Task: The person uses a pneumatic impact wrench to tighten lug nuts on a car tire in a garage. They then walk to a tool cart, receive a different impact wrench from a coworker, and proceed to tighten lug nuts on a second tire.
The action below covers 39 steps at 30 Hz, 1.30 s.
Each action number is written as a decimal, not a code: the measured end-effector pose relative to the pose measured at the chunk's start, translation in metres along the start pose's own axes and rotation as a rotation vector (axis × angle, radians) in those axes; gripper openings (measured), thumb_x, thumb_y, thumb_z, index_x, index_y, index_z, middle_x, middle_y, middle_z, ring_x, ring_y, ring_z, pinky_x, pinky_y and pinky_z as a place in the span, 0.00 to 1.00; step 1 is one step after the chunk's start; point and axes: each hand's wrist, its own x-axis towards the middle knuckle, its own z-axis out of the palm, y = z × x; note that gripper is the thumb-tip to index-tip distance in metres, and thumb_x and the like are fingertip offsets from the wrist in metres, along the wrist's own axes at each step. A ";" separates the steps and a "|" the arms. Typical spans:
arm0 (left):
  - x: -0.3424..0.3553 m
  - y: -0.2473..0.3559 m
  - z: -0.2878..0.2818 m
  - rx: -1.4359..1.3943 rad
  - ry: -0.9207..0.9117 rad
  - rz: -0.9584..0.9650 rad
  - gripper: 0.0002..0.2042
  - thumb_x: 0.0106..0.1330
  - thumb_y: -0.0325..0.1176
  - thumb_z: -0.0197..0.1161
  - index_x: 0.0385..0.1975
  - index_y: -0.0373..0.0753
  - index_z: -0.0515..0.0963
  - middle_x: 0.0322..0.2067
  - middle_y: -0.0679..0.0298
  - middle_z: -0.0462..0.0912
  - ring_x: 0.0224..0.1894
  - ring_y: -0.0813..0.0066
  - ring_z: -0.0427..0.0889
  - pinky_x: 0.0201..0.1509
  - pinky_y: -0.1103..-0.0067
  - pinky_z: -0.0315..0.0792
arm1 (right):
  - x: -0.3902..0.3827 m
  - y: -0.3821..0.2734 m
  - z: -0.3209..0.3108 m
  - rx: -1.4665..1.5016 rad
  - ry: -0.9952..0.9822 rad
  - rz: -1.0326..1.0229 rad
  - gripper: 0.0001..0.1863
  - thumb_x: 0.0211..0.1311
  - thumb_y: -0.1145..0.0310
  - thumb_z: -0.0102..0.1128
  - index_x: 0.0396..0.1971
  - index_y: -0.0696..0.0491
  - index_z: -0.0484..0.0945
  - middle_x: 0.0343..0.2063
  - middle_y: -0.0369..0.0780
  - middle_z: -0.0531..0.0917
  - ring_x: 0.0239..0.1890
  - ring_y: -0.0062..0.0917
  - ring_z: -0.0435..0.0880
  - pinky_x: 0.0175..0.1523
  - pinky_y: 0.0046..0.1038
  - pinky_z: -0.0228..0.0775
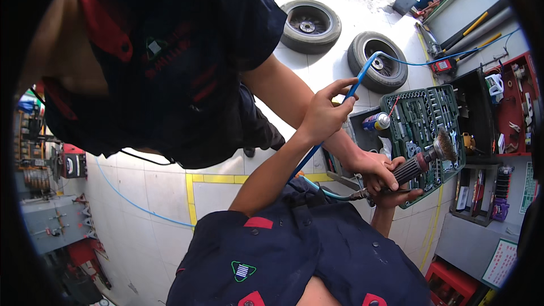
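My left hand [334, 107] is closed around a blue air hose [362, 73], raised in front of a co-worker's bare arm. My right hand [394, 197] holds the rear underside of a cylindrical air tool [411, 167] with a wire brush [443, 146] on its front end. The co-worker's hand [374, 167] grips the same tool from above, partly hiding my fingers. A light blue hose [328, 191] runs to the fitting at the tool's rear. Behind the tool lies an open green socket case [402, 107], beside a spray can [375, 122].
A co-worker [170, 62] stands close at the upper left. Two loose wheels [310, 27] lie on the tiled floor [136, 192] at the back. An open red toolbox [515, 105] and a shelf unit [473, 192] stand at the right, a grey cabinet [51, 221] at the far left.
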 end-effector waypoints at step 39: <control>0.112 0.240 -0.053 1.321 0.543 0.153 0.15 0.71 0.38 0.48 0.43 0.30 0.68 0.27 0.59 0.77 0.27 0.72 0.76 0.28 0.80 0.72 | 0.610 0.351 0.095 -0.002 -0.526 1.052 0.43 0.48 0.20 0.39 0.38 0.48 0.73 0.17 0.33 0.69 0.13 0.17 0.64 0.12 0.19 0.49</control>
